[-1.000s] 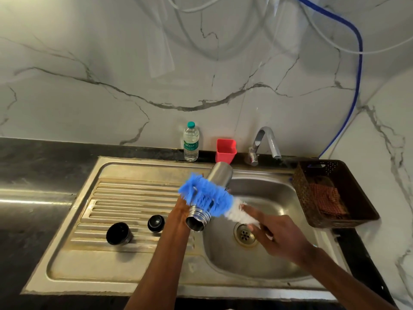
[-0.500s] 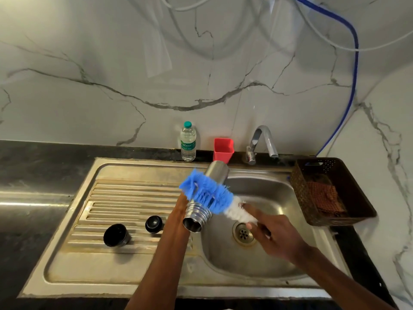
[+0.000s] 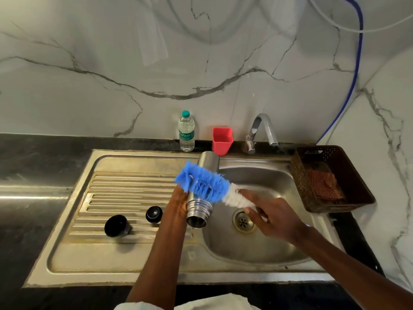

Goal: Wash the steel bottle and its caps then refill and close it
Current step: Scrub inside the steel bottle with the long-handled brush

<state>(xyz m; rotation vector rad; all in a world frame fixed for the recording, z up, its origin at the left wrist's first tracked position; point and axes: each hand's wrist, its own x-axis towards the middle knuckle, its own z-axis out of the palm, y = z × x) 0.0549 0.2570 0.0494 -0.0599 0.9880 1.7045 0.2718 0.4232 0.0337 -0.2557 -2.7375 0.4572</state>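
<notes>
My left hand [image 3: 178, 203] grips the steel bottle [image 3: 199, 209] from behind, holding it tilted over the sink's edge with its open threaded mouth toward me. My right hand [image 3: 271, 217] holds the handle of a bottle brush [image 3: 205, 183]; its blue bristles lie across the outside of the bottle's middle, with white bristles nearer my fingers. Two black caps lie on the ribbed drainboard: a larger cap [image 3: 117, 225] at the left and a smaller cap [image 3: 154, 214] beside my left forearm.
The steel sink [image 3: 268, 247] has a drain [image 3: 243, 221] and a tap [image 3: 262, 130] with no water visible. A plastic water bottle [image 3: 186, 132] and a red cup [image 3: 222, 140] stand at the back. A brown basket [image 3: 330, 177] holding a cloth sits right.
The brush has shifted a little along the bottle's outside, and the camera view has dropped slightly. Both hands keep their holds; the caps have not moved.
</notes>
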